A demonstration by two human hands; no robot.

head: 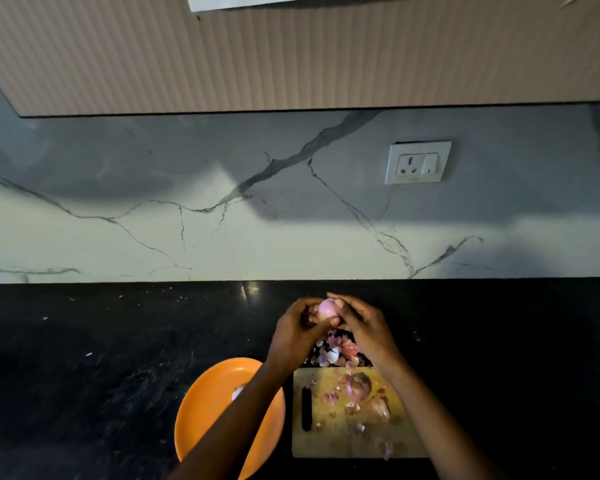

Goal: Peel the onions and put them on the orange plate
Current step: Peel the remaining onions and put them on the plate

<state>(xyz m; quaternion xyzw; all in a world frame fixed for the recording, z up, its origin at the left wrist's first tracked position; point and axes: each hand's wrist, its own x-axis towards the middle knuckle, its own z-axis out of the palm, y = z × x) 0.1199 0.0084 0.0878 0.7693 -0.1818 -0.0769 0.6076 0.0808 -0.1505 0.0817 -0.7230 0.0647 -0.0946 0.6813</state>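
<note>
Both hands are raised together above the black counter, just behind the cutting board, and they hold one onion between them. The left hand is curled around the onion from the left and from below, its thumb under it. The right hand pinches it from the right, the fingertips on its upper side. The part of the onion that shows is pale pink and smooth.

On the cutting board lie two more onions: one near the far edge of the board, still with purple skin, and a second one just in front of it, browner. Loose peels are piled on the counter right behind the board, under the hands, and smaller bits are scattered over the board.

The orange plate stands just left of the board. The left forearm crosses above it. Something small and whitish lies on the plate, half hidden by the arm; I cannot tell what it is.

On the marble wall behind the board there is a white socket.
</note>
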